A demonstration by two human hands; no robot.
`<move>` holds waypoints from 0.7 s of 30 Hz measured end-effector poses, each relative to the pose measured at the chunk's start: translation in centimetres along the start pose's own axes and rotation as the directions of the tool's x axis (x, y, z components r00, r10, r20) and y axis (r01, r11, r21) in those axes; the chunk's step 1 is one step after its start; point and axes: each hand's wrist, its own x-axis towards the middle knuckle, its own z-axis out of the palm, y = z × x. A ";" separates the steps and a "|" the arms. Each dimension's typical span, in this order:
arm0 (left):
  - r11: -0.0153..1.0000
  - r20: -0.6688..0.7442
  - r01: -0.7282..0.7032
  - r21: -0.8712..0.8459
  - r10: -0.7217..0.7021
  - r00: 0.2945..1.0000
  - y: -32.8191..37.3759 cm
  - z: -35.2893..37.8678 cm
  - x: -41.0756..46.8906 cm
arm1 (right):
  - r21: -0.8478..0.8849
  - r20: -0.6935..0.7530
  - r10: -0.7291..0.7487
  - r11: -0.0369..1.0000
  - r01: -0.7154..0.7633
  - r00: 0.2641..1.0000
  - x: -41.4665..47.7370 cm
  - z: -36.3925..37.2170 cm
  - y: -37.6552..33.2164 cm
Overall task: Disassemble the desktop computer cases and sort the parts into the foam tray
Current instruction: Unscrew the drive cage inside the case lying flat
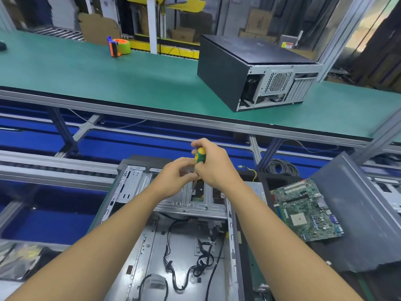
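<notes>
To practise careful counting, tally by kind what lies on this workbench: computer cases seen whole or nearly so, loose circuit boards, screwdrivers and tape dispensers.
Computer cases: 2, the open case and the closed black case
Loose circuit board: 1
Screwdriver: 1
Tape dispenser: 1
Total: 5

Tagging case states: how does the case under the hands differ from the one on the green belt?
Near case lies open, cables exposed; belt case has its black panels on. Near case is under a screwdriver gripped by the right hand; belt case sits untouched. Both have grey steel chassis.
</notes>
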 end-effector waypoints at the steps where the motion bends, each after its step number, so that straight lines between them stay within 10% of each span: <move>1: 0.999 0.007 0.034 -0.030 -0.034 0.999 -0.2 0.0 0.0 | 0.008 0.027 0.011 1.000 -0.011 1.000 0.0 0.0 0.0; 11: 0.996 -0.108 0.056 0.071 -0.048 0.993 0.2 1.5 0.6 | -0.188 -0.037 -0.074 0.980 0.065 0.997 0.3 0.9 -0.1; 21: 0.987 0.003 0.112 -0.114 -0.113 0.994 -1.7 0.4 0.1 | -0.035 0.140 -0.022 0.999 0.027 0.990 0.7 0.4 -0.7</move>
